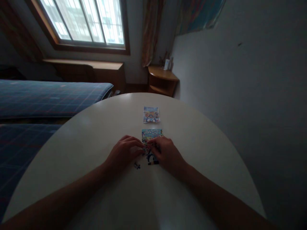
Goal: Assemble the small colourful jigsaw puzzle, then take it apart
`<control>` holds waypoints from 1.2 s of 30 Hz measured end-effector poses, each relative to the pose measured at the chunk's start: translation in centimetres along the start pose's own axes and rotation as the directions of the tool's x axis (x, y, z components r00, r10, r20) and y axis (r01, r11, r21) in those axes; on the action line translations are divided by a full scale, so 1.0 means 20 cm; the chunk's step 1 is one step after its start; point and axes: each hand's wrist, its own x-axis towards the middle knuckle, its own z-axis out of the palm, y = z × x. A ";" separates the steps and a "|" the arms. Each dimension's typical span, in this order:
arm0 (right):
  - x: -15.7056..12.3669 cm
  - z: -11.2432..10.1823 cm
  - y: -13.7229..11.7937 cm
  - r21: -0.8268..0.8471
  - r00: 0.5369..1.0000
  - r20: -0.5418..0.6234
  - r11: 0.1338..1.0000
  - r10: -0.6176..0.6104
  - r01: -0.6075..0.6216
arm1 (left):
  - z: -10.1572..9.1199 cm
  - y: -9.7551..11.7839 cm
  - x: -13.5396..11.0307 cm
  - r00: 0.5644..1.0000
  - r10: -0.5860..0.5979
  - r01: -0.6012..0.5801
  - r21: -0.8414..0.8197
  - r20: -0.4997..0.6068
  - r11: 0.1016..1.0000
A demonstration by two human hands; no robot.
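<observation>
A small colourful jigsaw puzzle [152, 132] lies on the round white table, with part of it covered by my hands. At its left edge, my left hand [125, 149] has its fingers curled, thumb and fingertips drawn close together on the border. My right hand [168, 151] reaches over the puzzle from the right, its thumb and index finger pinched on what looks like a small puzzle piece; the fingers largely hide it. One loose dark-and-white puzzle piece [137, 165] rests on the table below my left hand. Beyond the puzzle lies a printed picture sheet [151, 115] with similar colours.
The round white table [100, 127] spans the foreground. To the left stands a bed with a blue checked mattress [52, 97]. A wooden corner cabinet [163, 75] is beyond the table's far edge, and a pale wall [230, 86] runs along the right.
</observation>
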 end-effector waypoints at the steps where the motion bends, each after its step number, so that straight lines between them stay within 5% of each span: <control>1: 0.00 0.00 0.00 -0.023 1.000 0.017 1.000 -0.010 0.010 | 0.00 0.00 0.00 1.000 0.002 -0.002 0.011 0.005 1.000; 19: -0.04 -0.02 0.02 -0.189 0.983 0.117 0.969 -0.141 0.161 | -0.03 -0.01 0.00 0.999 -0.003 0.002 0.032 0.041 0.999; 36: -0.06 -0.08 -0.04 -0.368 0.920 0.311 0.862 -0.240 0.350 | -0.02 -0.03 0.00 0.998 0.040 -0.044 0.075 0.050 0.996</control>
